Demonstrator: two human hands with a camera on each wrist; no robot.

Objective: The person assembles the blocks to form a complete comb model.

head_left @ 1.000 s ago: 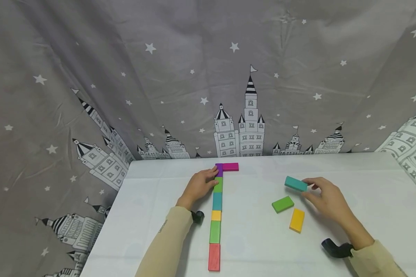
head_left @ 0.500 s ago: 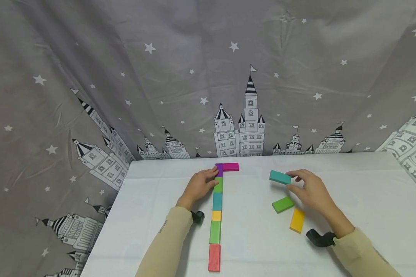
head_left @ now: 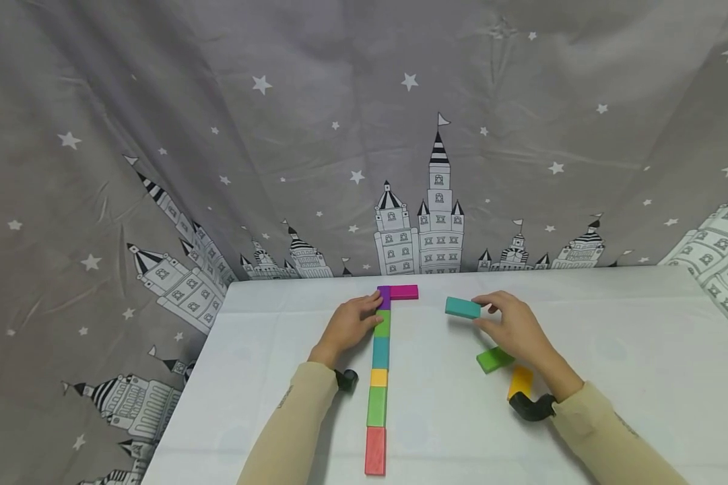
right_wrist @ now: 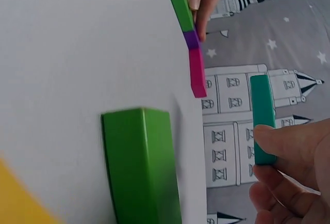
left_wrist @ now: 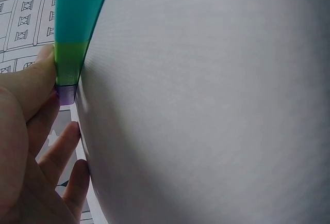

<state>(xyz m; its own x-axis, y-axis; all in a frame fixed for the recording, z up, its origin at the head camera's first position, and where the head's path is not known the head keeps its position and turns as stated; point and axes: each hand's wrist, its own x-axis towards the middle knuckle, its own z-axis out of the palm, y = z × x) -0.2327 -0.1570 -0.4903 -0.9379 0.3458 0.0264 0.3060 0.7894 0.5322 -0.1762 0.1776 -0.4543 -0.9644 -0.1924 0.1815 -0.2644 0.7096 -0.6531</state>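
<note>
My right hand (head_left: pixel 515 329) pinches one end of a teal block (head_left: pixel 462 308) between thumb and fingers. The block is raised over the table, right of a magenta block (head_left: pixel 404 292). My left hand (head_left: pixel 349 323) lies along the left side of a row of blocks. Its thumb touches a green block (head_left: pixel 382 325) and a fingertip rests at the purple block (head_left: pixel 384 297) at the row's far end. In the left wrist view the other fingers (left_wrist: pixel 62 152) are spread. The magenta block lies crosswise against the purple one, making a corner.
Nearer me the row continues with a blue-teal block (head_left: pixel 380 353), a short yellow one (head_left: pixel 378 378), a green one (head_left: pixel 376 406) and a red one (head_left: pixel 375 451). Beneath my right arm lie a loose green block (head_left: pixel 493 360) and yellow block (head_left: pixel 520 381). A patterned curtain (head_left: pixel 315 135) hangs behind.
My right hand has carried the teal block leftward and slightly away from me, toward the magenta block. My left hand and the row have stayed put.
</note>
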